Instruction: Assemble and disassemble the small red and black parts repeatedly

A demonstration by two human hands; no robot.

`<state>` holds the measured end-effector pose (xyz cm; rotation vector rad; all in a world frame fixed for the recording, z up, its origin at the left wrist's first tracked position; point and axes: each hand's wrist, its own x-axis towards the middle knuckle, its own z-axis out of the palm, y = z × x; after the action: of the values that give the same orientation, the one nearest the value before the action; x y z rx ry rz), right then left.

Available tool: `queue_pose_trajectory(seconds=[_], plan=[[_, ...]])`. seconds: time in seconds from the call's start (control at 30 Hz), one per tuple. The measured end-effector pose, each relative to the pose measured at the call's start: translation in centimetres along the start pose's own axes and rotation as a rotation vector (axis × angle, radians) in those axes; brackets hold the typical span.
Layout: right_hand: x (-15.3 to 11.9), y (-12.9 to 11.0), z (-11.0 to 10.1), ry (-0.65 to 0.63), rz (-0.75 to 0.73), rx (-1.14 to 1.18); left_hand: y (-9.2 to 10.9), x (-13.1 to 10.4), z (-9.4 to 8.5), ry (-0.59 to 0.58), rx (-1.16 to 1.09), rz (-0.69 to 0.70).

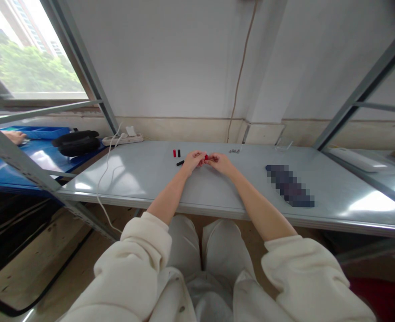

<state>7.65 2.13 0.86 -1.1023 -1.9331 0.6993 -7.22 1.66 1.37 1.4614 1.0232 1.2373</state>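
Note:
Over the grey table my two hands meet, fingers closed around a small red piece (206, 157), too small to tell its kind. My left hand (193, 162) pinches it from the left, and my right hand (219, 163) grips it from the right. Fingers cover part of the piece. To the left of my left hand stand a red cylinder (174, 153) and a black cylinder (179, 153), side by side. A second black cylinder (180, 163) lies on its side close to my left wrist. Several small grey pieces (234, 151) lie beyond my right hand.
A blurred-out dark flat object (289, 185) lies right on the table (150, 179). A power strip (123, 139) with a white cable (104, 172) sits back left. Past the left frame post are a black case (77, 143), a blue tray (46, 132) and another person's hand (14, 137).

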Motion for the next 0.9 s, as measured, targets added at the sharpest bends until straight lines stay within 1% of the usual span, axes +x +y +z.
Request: queue_pose_trajectory(seconds=[0.17, 0.27, 0.37, 0.43, 0.5, 0.57, 0.67, 0.77, 0.9], plan=[[-0.1, -0.2, -0.1, 0.019, 0.006, -0.022, 0.0, 0.1, 0.0, 0.019, 0.034, -0.047], [0.4, 0.4, -0.7, 0.1, 0.043, -0.043, -0.4, 0.6, -0.3, 0.11, 0.086, -0.006], [1.4, 1.3, -1.8, 0.227, 0.107, -0.117, -0.9, 0.7, -0.6, 0.255, 0.326, 0.104], [2.1, 1.9, -2.5, 0.261, 0.168, -0.184, -1.0, 0.5, -0.5, 0.306, 0.531, 0.177], [2.8, 2.4, -3.1, 0.255, 0.235, -0.247, -0.9, 0.1, -0.4, 0.291, 0.68, 0.211], [3.3, 3.0, -3.4, 0.246, 0.288, -0.307, -0.8, -0.2, -0.2, 0.26, 0.753, 0.204], [3.6, 3.9, -3.4, 0.259, 0.316, -0.389, -0.6, -0.5, 0.0, 0.248, 0.759, 0.186], [3.6, 4.6, -3.2, 0.278, 0.298, -0.454, -0.6, -0.6, 0.1, 0.234, 0.737, 0.192], [3.5, 4.9, -3.1, 0.273, 0.279, -0.498, -0.7, -0.6, 0.2, 0.195, 0.773, 0.201]])
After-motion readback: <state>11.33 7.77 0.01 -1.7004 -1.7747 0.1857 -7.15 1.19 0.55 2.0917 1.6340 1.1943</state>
